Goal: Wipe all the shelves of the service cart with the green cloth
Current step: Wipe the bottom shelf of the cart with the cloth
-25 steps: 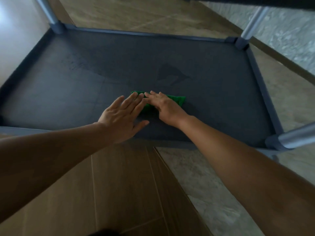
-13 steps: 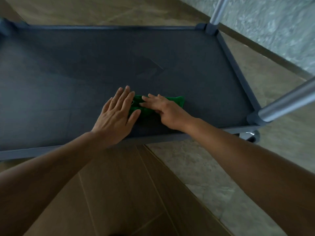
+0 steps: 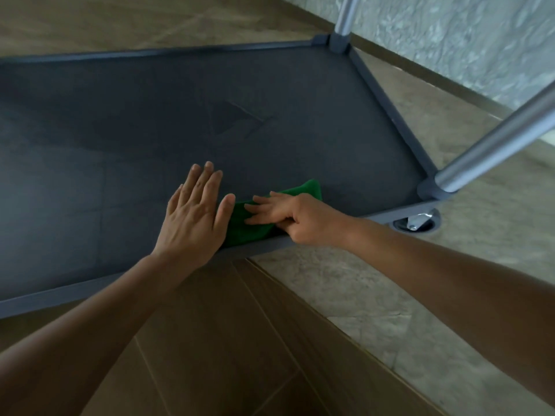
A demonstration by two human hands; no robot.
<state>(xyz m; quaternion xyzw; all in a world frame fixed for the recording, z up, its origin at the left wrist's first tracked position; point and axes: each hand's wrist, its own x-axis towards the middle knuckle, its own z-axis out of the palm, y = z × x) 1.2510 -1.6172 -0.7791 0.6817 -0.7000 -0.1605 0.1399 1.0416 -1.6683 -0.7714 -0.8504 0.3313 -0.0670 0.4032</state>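
Grey shelf (image 3: 120, 145) near edge: green cloth (image 3: 240, 232) lies along it under the straight-fingered right hand (image 3: 303, 217); left hand (image 3: 192, 217) flat, empty, alongside.

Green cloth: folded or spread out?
Folded: the green cloth is a small thick pad, partly under the right hand.

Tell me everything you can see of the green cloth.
The green cloth is bright, soft-looking fabric, loosely folded on the dark grey cart shelf against its near rim. The right hand lays its fingers on top; the left hand lies flat at its left edge, thumb touching it. Both hide parts.
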